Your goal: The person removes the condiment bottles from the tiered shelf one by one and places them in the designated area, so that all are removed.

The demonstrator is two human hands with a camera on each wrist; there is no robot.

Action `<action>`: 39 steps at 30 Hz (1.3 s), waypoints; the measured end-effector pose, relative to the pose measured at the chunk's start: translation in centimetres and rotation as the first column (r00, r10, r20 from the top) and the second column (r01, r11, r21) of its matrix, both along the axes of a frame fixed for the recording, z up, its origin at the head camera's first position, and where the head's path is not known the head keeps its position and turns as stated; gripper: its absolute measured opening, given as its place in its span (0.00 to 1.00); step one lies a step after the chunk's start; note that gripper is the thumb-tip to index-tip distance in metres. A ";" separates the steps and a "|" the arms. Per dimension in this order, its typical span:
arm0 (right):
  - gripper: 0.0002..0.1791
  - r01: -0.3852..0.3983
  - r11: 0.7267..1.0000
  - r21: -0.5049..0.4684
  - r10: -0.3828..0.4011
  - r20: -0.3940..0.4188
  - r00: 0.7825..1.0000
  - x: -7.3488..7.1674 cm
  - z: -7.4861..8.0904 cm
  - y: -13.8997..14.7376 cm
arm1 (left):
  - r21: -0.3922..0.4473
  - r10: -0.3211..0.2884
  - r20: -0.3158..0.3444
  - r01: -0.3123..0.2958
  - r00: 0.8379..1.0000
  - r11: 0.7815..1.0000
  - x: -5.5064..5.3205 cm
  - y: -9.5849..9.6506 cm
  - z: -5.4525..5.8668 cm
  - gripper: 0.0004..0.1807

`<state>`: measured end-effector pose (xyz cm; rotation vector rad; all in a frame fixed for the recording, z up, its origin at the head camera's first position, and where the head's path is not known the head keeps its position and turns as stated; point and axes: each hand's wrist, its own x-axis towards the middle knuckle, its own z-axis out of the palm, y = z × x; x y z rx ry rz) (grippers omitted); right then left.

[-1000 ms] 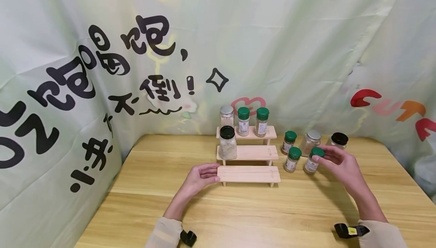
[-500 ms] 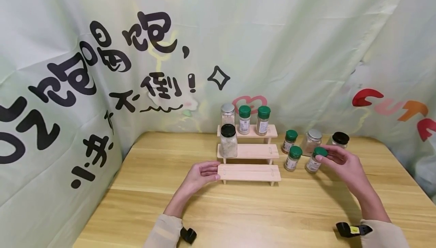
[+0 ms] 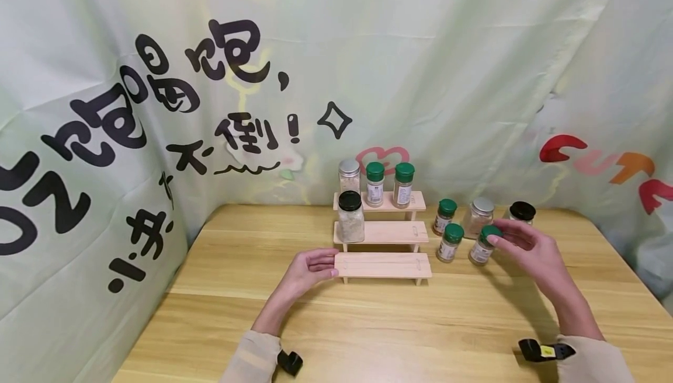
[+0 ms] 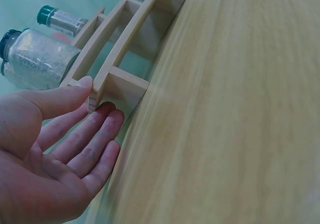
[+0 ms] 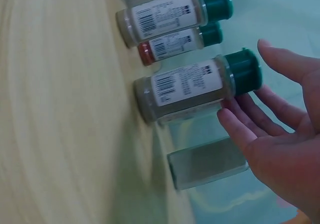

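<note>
A three-step wooden rack (image 3: 382, 265) stands on the table. My left hand (image 3: 304, 276) holds the left end of its lowest step, thumb (image 4: 85, 82) on top and fingers below. At the right, my right hand (image 3: 531, 251) is around the green cap of a small spice jar (image 3: 482, 249), which stands upright. In the right wrist view the fingertips (image 5: 227, 115) are right at this jar's (image 5: 187, 87) cap, with the thumb a little apart from it. A black-capped jar (image 3: 350, 219) of pale grains is on the rack's middle step, at its left end.
The top step bears a silver-capped jar (image 3: 349, 178) and two green-capped jars (image 3: 374, 187). Beside my right hand stand two more green-capped jars (image 3: 448, 246), a silver-capped jar (image 3: 478, 219) and a black-capped jar (image 3: 522, 212). A printed cloth (image 3: 447, 79) hangs behind the table (image 3: 399, 330).
The head view shifts slightly. Both hands stay nearly where they were, the left at the rack and the right at the green-capped spice jar.
</note>
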<state>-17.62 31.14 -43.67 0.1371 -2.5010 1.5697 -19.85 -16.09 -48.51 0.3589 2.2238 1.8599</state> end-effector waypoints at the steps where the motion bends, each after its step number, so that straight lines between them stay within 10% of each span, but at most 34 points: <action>1: 0.27 0.001 1.000 -0.009 -0.001 -0.009 1.000 0.1 0.2 -0.1 | 0.001 0.000 0.000 0.000 1.000 1.000 0.0 0.0 0.0 0.25; 19: 0.22 -0.039 0.994 -0.102 0.019 -0.188 0.982 1.8 4.9 -3.9 | 0.000 -0.013 -0.014 0.013 1.000 1.000 -0.1 -0.1 0.1 0.25; 39: 0.22 -0.146 0.988 -0.051 0.133 -0.202 0.970 1.2 3.8 -9.3 | 0.018 -0.020 -0.030 0.020 0.999 1.000 -0.2 -0.1 -0.2 0.25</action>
